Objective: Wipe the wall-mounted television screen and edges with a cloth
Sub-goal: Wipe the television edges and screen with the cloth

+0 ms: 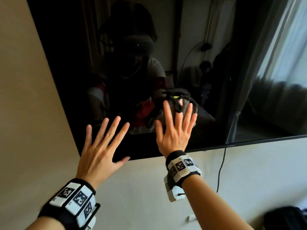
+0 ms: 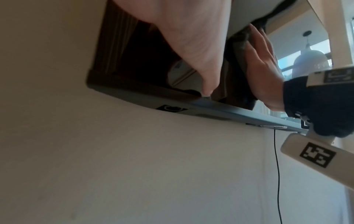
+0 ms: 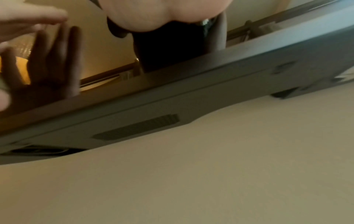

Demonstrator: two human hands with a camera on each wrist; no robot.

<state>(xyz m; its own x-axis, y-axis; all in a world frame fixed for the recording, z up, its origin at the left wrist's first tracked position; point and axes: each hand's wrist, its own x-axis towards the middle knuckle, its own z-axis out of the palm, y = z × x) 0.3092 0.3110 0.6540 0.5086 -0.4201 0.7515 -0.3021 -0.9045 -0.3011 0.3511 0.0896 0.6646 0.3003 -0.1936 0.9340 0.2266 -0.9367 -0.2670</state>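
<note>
From the head view the TV hangs on a pale wall, its dark screen mirroring the room; the left hand lies spread wide and flat at the lower left corner, thumb on the bottom edge; the right hand spreads flat, pressing a grey cloth against the screen just above the bottom edge; a thin cable drops down the wall.

In the left wrist view the left hand touches the frame with its thumb tip; beside it the right hand holds the cloth flat on the glass.

The right wrist view shows the TV's underside with a vent; the cloth is hidden here.
</note>
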